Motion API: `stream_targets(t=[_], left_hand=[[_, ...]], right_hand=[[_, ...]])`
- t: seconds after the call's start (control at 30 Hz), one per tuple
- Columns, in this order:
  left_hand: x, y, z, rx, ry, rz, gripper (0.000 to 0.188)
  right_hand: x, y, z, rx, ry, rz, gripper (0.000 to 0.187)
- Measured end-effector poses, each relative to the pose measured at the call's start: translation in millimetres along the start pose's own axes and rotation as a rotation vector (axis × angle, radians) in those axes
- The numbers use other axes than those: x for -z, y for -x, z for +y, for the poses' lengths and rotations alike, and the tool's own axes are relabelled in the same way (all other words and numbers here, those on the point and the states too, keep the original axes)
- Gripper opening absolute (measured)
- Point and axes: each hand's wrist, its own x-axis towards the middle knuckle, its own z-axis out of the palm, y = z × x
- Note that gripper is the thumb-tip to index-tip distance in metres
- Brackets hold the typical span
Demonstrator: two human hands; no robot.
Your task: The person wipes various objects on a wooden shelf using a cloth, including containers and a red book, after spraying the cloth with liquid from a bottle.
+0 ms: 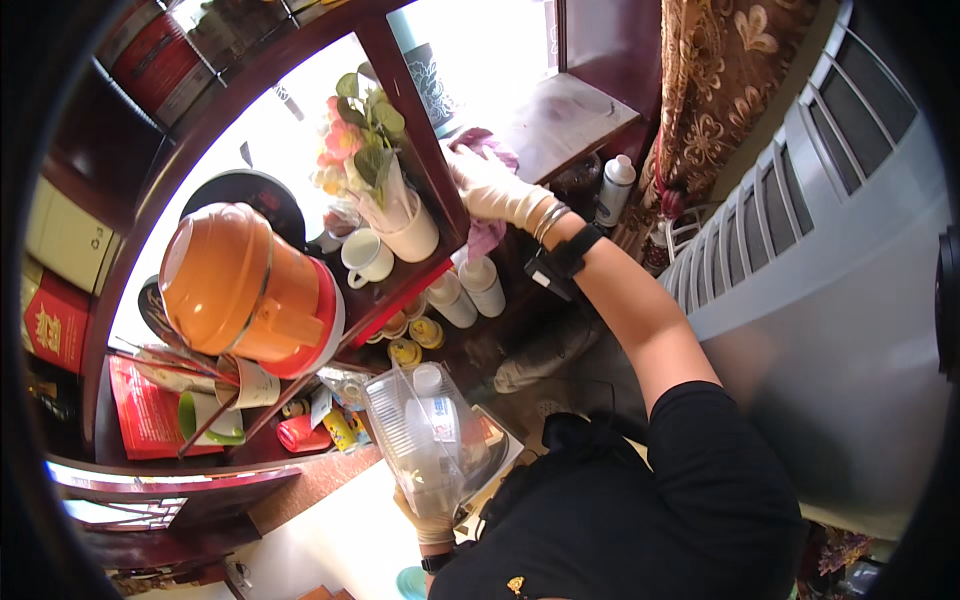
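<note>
My right hand [495, 188], in a pale glove, reaches up to the dark wooden post [428, 150] of the shelf unit. Its fingers are closed on a mauve cloth [487, 238], which shows above and below the hand beside a grey-white shelf board [560, 120]. Low in the view, my gloved left hand [425, 522] grips the lower end of a clear plastic box [400, 425]. White containers [432, 420] show through the box wall. Part of the left hand's fingers is hidden by the box.
An orange and red appliance [245, 290], a white mug [367, 257] and a vase [410, 230] of artificial flowers crowd the left shelf. White bottles [482, 287] and small yellow-lidded jars [405, 352] stand below. A large grey slatted appliance [800, 300] fills the right side, near a brown patterned curtain [720, 90].
</note>
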Motion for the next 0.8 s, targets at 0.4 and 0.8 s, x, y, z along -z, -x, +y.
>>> stream_targets(t=[0.4, 0.8], left_hand=[[-24.1, -31.6, 26.2, -0.136, -0.781, -0.086, 0.070], [2.0, -32.4, -38.8, 0.118, 0.085, -0.099, 0.065]], right_hand=[[25.1, -18.3, 4.0, 0.029, 0.406, -0.104, 0.041], [85.2, -57.3, 150.0, -0.219, 0.737, -0.167, 0.046]])
